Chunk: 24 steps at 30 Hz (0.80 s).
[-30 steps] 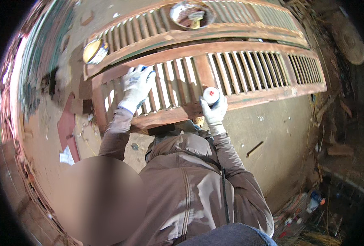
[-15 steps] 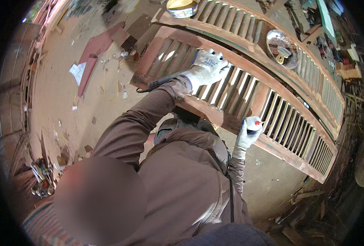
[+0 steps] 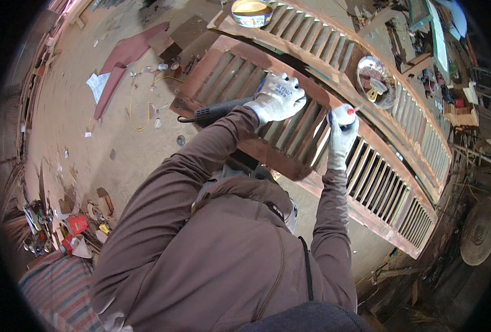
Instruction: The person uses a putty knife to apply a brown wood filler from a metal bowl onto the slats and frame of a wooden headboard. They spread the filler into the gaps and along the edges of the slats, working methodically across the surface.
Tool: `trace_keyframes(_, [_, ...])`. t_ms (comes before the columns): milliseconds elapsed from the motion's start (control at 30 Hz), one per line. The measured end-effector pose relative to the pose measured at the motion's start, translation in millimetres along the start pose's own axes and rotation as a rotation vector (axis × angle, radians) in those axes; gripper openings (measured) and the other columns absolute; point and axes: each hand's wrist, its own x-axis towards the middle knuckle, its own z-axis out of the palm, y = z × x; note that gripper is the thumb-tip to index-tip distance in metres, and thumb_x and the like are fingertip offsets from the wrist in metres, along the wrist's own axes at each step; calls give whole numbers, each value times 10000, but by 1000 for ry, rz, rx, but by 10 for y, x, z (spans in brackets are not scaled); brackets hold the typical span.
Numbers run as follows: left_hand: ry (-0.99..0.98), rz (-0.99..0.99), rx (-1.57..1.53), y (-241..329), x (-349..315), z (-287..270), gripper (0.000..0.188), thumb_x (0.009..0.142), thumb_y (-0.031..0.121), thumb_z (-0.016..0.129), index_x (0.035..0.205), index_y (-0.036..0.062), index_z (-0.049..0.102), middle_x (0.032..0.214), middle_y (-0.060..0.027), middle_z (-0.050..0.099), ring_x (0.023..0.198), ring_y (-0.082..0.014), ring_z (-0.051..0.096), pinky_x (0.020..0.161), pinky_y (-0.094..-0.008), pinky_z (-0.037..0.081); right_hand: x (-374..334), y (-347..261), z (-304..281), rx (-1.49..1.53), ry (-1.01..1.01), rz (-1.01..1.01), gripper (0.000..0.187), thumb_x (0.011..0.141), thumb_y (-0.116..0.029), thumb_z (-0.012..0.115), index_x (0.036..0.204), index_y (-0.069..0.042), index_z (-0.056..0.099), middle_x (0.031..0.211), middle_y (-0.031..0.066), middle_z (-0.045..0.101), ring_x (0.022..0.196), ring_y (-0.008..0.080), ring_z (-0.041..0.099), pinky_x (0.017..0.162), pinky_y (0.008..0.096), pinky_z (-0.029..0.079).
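My left hand (image 3: 278, 100), in a white glove, lies over the slats of a reddish-brown louvred shutter (image 3: 204, 66). Its fingers are curled down. A black corded power tool (image 3: 217, 112) runs in under that hand and wrist, and its front end is hidden there. My right hand (image 3: 342, 138), gloved the same way, is raised by the cross rail between the two slatted panels. Its fingers are closed round a small white bottle (image 3: 342, 114) with a red tip (image 3: 351, 112).
Beyond lies a second louvred shutter (image 3: 292, 41), bearing a round tin (image 3: 252, 13) and a shallow bowl (image 3: 370, 72) with a scraper (image 3: 375, 89). Dark red sheet (image 3: 112, 91) and a yellow cord (image 3: 132, 113) lie on the floor at left. Scattered tools (image 3: 38, 227) sit at lower left.
My right hand has moved away from me with the bottle, from the shutter's near rail up toward its far side. My left hand stays on the slats. The view has shifted slightly.
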Motion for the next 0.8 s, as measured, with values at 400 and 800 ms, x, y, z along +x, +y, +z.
trace_keyframes(400, [-190, -73, -25, 84, 102, -190, 323, 916, 435, 572, 1045, 193, 743, 1188, -89, 661, 1133, -287, 602, 885, -473, 482, 1946, 261, 2090, -111, -325, -213, 619, 706, -319, 884, 1200, -49, 629, 1140, 144, 695, 1053, 281, 678, 928, 383, 521])
trace_keyframes(800, [-318, -93, -4, -113, 27, -373, 369, 896, 331, 587, 1170, 122, 720, 1194, -124, 671, 1118, -290, 586, 846, -485, 433, 2431, -638, 4362, -583, -562, -148, 835, 641, -529, 864, 1324, -140, 582, 1234, 141, 694, 1167, 315, 655, 979, 421, 502])
